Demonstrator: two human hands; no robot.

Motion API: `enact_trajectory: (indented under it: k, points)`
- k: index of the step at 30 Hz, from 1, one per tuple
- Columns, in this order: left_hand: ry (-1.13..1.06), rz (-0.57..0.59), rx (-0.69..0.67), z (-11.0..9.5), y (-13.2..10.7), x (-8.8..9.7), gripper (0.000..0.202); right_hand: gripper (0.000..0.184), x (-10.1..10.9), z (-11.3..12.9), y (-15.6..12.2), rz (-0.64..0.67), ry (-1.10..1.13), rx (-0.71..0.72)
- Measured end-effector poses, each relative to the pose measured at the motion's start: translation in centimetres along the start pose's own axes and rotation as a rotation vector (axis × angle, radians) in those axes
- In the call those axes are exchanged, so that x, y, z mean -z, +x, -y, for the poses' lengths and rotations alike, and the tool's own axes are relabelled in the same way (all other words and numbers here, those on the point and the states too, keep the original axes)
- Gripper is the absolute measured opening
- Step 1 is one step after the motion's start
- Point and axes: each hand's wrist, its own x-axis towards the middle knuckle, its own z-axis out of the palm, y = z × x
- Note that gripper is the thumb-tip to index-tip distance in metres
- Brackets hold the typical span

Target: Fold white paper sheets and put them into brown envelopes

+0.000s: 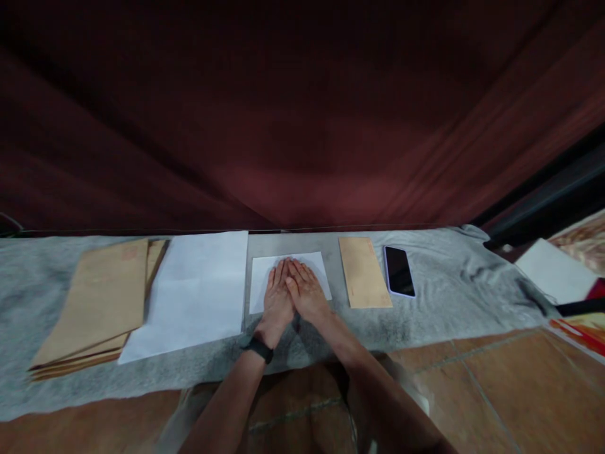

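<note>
Along the left end of the grey cloth, a stack of brown envelopes lies fanned, its lower corners near the cloth's front edge. Its right side meets a large white sheet of paper; which overlaps the other I cannot tell. That sheet reaches from the cloth's back edge to near the front one. Right of the middle, a single smaller brown envelope lies flat, slightly slanted, its top near the back edge. Just beside it is a smartphone, dark screen up, with a pale purple rim.

Between the large sheet and the single envelope lies a smaller white paper. The left hand and right hand rest flat on it side by side, fingers extended, grasping nothing and hiding its middle. A black wristband circles the left wrist.

The cloth is rumpled at its right end, near a white flat object. Behind the back edge hangs dark red fabric; brown floor tiles show past the front edge.
</note>
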Motion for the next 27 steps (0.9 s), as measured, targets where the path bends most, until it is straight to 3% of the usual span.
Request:
enact_trajectory:
  k: [7,16,27]
  points:
    - [0.075,0.032,0.071,1.3,-0.1,0.2,0.058,0.051,-1.4,-0.1,0.4,0.001,-0.064,-0.019]
    - [0.067,-0.068,0.151,1.9,-0.9,0.2,0.059,0.053,-1.0,-2.6,-0.7,-0.078,-0.288,-0.048]
    - [0.034,-0.059,0.222,2.2,-1.8,0.8,0.062,0.061,-0.1,-4.6,-2.6,-0.123,-0.388,-0.087]
